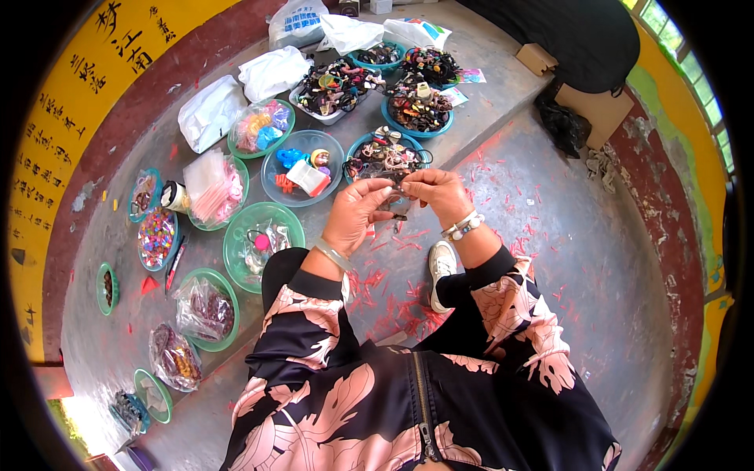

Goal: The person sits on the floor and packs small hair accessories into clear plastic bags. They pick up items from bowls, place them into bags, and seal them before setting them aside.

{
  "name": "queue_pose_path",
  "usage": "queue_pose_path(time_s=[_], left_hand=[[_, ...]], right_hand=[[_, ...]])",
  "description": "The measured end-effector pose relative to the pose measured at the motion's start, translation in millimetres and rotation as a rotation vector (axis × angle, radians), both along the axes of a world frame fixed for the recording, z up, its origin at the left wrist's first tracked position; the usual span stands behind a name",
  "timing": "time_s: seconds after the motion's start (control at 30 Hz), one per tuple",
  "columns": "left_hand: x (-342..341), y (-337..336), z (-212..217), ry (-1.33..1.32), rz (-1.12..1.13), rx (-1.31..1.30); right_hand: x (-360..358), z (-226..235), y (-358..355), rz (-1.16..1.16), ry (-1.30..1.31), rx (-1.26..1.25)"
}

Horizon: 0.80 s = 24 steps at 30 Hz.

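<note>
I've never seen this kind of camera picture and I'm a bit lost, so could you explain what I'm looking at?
There's no machine here: a person works with two bare hands, the left hand and the right hand. The single picture comes from a wide fisheye camera on the person's head, looking down, so edges curve and the patterned sleeves rise from below. On the grey ledge sit round basins holding tangled dark pieces, colourful bits and other things. White bags lie farther back. Red scraps are scattered over the floor. The hands meet, appearing to pinch a small item, too tiny to identify.
</note>
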<state>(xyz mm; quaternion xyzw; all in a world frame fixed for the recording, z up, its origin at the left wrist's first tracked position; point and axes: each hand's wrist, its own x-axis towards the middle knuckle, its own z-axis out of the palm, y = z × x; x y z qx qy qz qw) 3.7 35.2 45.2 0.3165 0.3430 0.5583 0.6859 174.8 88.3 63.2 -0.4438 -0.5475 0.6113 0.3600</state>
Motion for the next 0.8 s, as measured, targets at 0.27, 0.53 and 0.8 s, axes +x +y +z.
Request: queue_pose_path(time_s=[0.27, 0.53, 0.8], left_hand=[[-1.6, 0.5, -3.7, 0.050, 0.006, -0.049], [-5.5, -2.1, -0.1, -0.015, -0.029, -0.054], [-9.0, -1.9, 1.4, -0.139, -0.077, -0.053]], right_hand=[[-0.1, 10.7, -4.7, 0.026, 0.035, 0.036], [3.1, 11.0, -2.9, 0.050, 0.095, -0.042], [4.4, 12.1, -3.2, 0.071, 0.133, -0.043]])
